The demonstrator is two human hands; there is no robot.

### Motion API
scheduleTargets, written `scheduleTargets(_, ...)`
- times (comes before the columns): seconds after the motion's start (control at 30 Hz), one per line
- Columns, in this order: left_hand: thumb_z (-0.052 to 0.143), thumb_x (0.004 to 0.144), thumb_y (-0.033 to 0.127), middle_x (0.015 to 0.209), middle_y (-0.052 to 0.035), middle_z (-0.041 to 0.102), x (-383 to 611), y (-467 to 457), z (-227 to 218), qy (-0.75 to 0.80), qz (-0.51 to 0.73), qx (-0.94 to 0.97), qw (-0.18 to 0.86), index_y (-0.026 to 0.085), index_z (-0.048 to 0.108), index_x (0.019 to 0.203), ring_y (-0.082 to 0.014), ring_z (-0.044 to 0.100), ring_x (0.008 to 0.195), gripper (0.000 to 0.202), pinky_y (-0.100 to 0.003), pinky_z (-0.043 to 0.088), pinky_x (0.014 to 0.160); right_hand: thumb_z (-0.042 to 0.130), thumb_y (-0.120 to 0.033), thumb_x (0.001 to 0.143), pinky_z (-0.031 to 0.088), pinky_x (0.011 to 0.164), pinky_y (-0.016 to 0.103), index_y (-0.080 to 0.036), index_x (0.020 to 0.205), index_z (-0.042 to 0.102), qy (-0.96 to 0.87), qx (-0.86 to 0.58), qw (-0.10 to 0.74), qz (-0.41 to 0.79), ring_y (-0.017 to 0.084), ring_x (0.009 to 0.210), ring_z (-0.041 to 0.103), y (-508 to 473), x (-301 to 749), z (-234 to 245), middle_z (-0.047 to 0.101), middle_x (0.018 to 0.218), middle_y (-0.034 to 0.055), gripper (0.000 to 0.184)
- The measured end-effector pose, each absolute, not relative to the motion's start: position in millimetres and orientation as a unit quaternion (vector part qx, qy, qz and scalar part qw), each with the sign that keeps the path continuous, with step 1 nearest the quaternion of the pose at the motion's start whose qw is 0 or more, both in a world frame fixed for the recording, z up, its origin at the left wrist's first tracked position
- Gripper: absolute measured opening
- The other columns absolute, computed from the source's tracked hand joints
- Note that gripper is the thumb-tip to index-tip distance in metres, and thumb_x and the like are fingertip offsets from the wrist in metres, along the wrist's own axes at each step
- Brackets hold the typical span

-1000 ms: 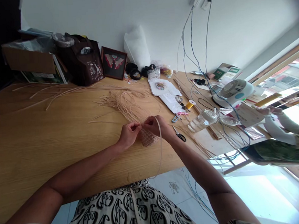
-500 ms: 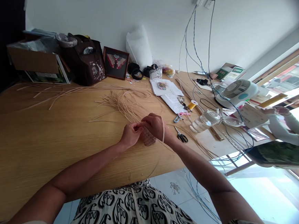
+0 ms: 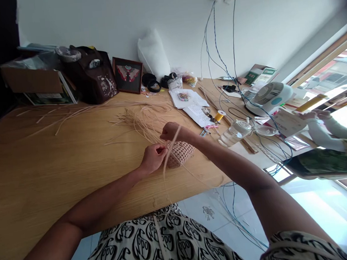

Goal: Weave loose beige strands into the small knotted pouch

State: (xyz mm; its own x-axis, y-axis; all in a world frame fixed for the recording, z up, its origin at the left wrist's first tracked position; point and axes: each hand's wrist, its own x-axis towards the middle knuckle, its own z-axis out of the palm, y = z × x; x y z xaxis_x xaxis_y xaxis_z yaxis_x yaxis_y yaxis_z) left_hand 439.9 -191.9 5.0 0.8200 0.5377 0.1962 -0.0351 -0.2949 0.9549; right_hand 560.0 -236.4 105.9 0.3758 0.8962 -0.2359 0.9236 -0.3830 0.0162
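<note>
The left hand (image 3: 153, 158) is closed in a pinch on a pale cane strip (image 3: 169, 151), and the right hand (image 3: 172, 132) is curled around the strip's upper part. A small woven cane piece (image 3: 180, 153) sits right beside the strip, under the hands, on the wooden surface (image 3: 74, 162). A loose bunch of cane strips (image 3: 143, 124) spreads just beyond the hands.

Craft workroom: wooden table (image 3: 59, 175), loose cane strips (image 3: 139, 122), yellow thread spool (image 3: 219, 115), papers (image 3: 187, 101)
</note>
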Motion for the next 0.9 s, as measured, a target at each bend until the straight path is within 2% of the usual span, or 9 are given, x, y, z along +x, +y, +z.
scheduleTargets(0.13,0.058,0.072,0.026,0.064,-0.0031,0.065,443.5,-188.4,-3.5,0.177,0.261,0.757,0.573,0.012,0.067,0.071,-0.0126,0.055,0.059,0.017,-0.024,0.043,0.059,0.055,-0.044,0.079,0.033,0.053,0.022,-0.013,0.076,0.071,0.572,0.807,0.080,-0.122,0.013,0.061,0.054,-240.9,558.5,113.4,0.066,0.069,0.0078,0.035)
scheduleTargets(0.23,0.058,0.072,0.027,0.066,-0.0037,0.066,445.7,-186.3,-8.5,0.173,0.259,0.756,0.575,0.012,0.067,0.071,-0.0135,0.056,0.061,0.018,-0.024,0.044,0.060,0.061,-0.034,0.072,0.033,0.052,0.023,-0.013,0.075,0.071,0.574,0.806,0.090,-0.112,0.014,0.060,0.053,-243.9,553.5,115.3,0.066,0.070,0.0084,0.024)
scheduleTargets(0.3,0.058,0.072,0.027,0.067,-0.0043,0.066,446.5,-185.6,-9.5,0.169,0.259,0.756,0.578,0.012,0.066,0.069,-0.0140,0.057,0.063,0.017,-0.025,0.044,0.061,0.061,-0.025,0.069,0.033,0.050,0.023,-0.011,0.071,0.070,0.565,0.814,0.086,-0.107,0.013,0.056,0.051,-242.8,553.0,113.9,0.065,0.065,0.0075,0.016)
scheduleTargets(0.37,0.060,0.071,0.027,0.068,-0.0048,0.066,447.0,-185.2,-8.9,0.170,0.259,0.750,0.584,0.013,0.066,0.069,-0.0145,0.058,0.064,0.016,-0.025,0.044,0.062,0.059,-0.022,0.067,0.031,0.047,0.023,-0.011,0.066,0.068,0.548,0.826,0.059,-0.119,0.011,0.051,0.047,-239.9,555.5,111.4,0.060,0.057,0.0044,0.014)
scheduleTargets(0.47,0.062,0.069,0.026,0.070,-0.0053,0.067,447.0,-184.5,-6.2,0.169,0.261,0.741,0.596,0.013,0.067,0.071,-0.0149,0.058,0.065,0.015,-0.025,0.045,0.063,0.058,-0.024,0.069,0.027,0.042,0.021,-0.013,0.054,0.060,0.507,0.834,-0.026,-0.218,0.007,0.043,0.039,-236.7,560.8,107.5,0.048,0.045,-0.0012,0.019)
scheduleTargets(0.57,0.061,0.071,0.027,0.069,-0.0052,0.067,446.2,-183.3,-3.1,0.159,0.263,0.749,0.587,0.012,0.067,0.070,-0.0144,0.058,0.063,0.016,-0.025,0.044,0.062,0.056,-0.019,0.073,0.025,0.038,0.019,-0.014,0.049,0.052,0.442,0.795,-0.162,-0.384,0.004,0.039,0.034,-238.1,561.8,105.4,0.041,0.041,-0.0038,0.025)
scheduleTargets(0.67,0.058,0.073,0.029,0.069,-0.0055,0.067,445.9,-180.9,-1.4,0.151,0.259,0.760,0.577,0.011,0.067,0.072,-0.0144,0.058,0.064,0.019,-0.026,0.044,0.063,0.053,-0.009,0.075,0.025,0.037,0.016,-0.014,0.049,0.050,0.360,0.743,-0.266,-0.497,0.004,0.039,0.034,-243.1,558.8,106.4,0.041,0.041,-0.0040,0.027)
scheduleTargets(0.77,0.058,0.072,0.028,0.074,-0.0061,0.068,446.1,-178.9,-1.2,0.145,0.260,0.758,0.580,0.012,0.066,0.074,-0.0149,0.059,0.067,0.018,-0.026,0.045,0.066,0.049,-0.006,0.080,0.021,0.034,0.014,-0.013,0.051,0.048,0.271,0.732,-0.326,-0.533,0.002,0.037,0.031,-247.5,556.1,112.8,0.042,0.041,-0.0037,0.030)
scheduleTargets(0.9,0.059,0.071,0.027,0.072,-0.0066,0.068,444.5,-182.1,-0.7,0.150,0.236,0.778,0.563,0.012,0.066,0.074,-0.0149,0.058,0.064,0.017,-0.026,0.045,0.063,0.045,-0.009,0.087,0.019,0.032,0.013,-0.010,0.064,0.053,0.201,0.695,-0.414,-0.552,0.000,0.036,0.026,-242.5,556.2,136.2,0.058,0.059,0.0028,0.024)
